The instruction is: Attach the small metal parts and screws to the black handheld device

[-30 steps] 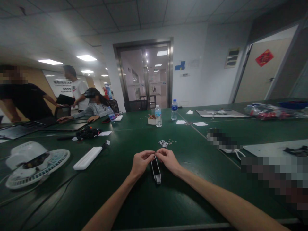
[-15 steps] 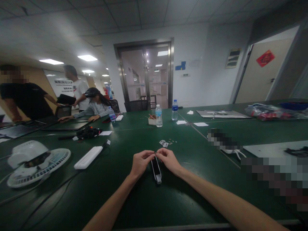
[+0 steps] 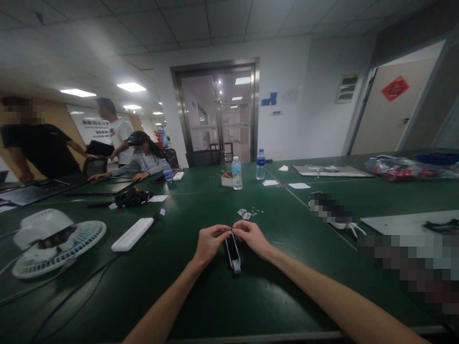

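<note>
On the green table point(image 3: 201, 296), my left hand point(image 3: 209, 243) and my right hand point(image 3: 251, 237) meet at their fingertips, both pinched on something tiny that I cannot make out. Just below the fingertips lies a narrow dark object with a pale rim point(image 3: 233, 253), its long side pointing toward me. A little beyond the hands sit two small metal hinges point(image 3: 244, 213) and several tiny washers point(image 3: 256, 209).
At the left lie a dismantled white fan point(image 3: 50, 241) and a long white bar point(image 3: 132, 234). Two water bottles point(image 3: 235, 173) and a small box stand mid-table. Three other people are at the far left. Papers and plastic bags lie at the right.
</note>
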The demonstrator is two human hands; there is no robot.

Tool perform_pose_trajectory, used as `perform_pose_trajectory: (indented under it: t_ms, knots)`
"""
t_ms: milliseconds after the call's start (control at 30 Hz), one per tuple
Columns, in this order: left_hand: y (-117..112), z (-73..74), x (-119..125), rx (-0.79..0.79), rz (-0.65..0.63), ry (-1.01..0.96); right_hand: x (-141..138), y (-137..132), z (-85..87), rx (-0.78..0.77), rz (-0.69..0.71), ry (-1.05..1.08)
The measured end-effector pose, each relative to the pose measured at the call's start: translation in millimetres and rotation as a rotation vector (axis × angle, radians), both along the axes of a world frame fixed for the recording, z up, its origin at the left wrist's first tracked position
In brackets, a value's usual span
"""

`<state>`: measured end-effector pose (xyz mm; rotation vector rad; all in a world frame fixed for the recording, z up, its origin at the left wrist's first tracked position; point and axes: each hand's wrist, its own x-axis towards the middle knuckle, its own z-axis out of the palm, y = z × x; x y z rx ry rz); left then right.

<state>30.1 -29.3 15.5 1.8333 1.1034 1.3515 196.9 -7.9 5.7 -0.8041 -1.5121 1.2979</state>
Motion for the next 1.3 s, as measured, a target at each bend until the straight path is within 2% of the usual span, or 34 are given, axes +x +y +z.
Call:
perform_pose_trajectory:
  t_ms: [200, 500, 767, 967, 1300]
  knots:
    - [0.4, -1.9, -1.0, -0.017, -0.03, -0.012, -0.6, -0.8, 2.8, -0.019, 0.002, 0.012]
    - [-3.1, 0.9, 3.1, -0.092, -0.007, -0.04, -4.1, 0.5, -3.3, -0.029, -0.019, -0.06]
    - [-3.5, 2.8, -0.4, -0.101, 0.005, 0.064, -2.2, 4.4, -7.2, 0.023, 0.018, -0.11]
    - [-3.3, 0.3, -2.1, -0.09, -0.018, 0.064, -2.9, 3.9, -7.8, 0.072, 0.023, -0.089]
    - [-6.7, -0.2, -4.1, -0.075, -0.076, 0.079, 1.0, 2.2, -10.3, 0.154, -0.065, -0.206]
